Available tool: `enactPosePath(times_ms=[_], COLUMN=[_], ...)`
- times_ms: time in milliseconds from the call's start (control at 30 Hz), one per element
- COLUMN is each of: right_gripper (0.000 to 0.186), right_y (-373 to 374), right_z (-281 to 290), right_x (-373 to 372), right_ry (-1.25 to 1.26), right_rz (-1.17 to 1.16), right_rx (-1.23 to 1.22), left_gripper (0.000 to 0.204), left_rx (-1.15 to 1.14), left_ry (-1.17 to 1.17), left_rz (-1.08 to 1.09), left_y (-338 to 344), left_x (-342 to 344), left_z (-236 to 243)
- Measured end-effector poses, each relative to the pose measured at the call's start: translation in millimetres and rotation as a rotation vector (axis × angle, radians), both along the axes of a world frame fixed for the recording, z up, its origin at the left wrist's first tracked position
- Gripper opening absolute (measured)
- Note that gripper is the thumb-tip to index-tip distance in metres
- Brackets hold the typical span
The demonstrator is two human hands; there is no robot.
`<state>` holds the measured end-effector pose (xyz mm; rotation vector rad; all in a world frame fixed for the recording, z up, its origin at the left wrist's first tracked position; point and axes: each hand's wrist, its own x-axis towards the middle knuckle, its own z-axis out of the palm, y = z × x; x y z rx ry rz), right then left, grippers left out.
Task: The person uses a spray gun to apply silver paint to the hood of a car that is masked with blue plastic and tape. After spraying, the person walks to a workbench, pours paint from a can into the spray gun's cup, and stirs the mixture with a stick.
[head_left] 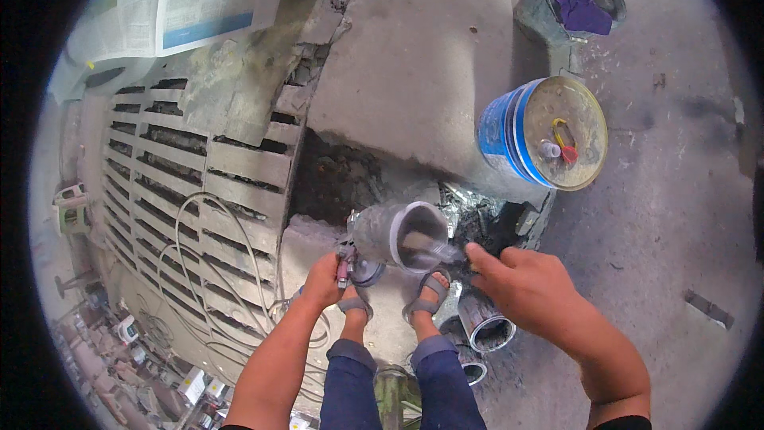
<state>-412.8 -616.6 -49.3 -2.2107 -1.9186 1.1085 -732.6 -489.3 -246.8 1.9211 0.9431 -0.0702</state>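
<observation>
My left hand (322, 280) is closed around the handle of a spray gun (348, 259), whose open metal cup (398, 235) lies tilted on its side with the mouth facing me. Grey liquid shows inside the cup. My right hand (516, 283) pinches a thin pale stick (436, 250) whose far end reaches into the mouth of the cup. Both hands are held above my sandalled feet (430, 295).
A blue paint can (497, 131) with a dirty lid stands to the right. A green bucket (541, 8) with a purple cloth is at the far right. Newspapers (183, 0) cover a car behind a metal grate (199, 163). Open tins (485, 325) and a white hose (231, 247) lie by my feet.
</observation>
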Motion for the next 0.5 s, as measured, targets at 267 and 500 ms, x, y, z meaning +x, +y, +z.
enactPosePath(times_ms=[267,500], right_gripper=[0.038,0.019], right_y=[19.9,36.8], right_z=[-19.9,-64.9], right_x=[-29.7,-31.6], right_ry=[-0.033,0.063], right_rz=[0.073,0.282], right_rx=[0.31,0.232], left_gripper=[0.013,0.017], left_rx=[0.008,0.1], left_ry=[-0.059,0.003], left_rz=[-0.033,-0.102], left_y=[-8.3,-10.9], left_x=[-16.3,-18.6], left_z=[-28.7,-16.3])
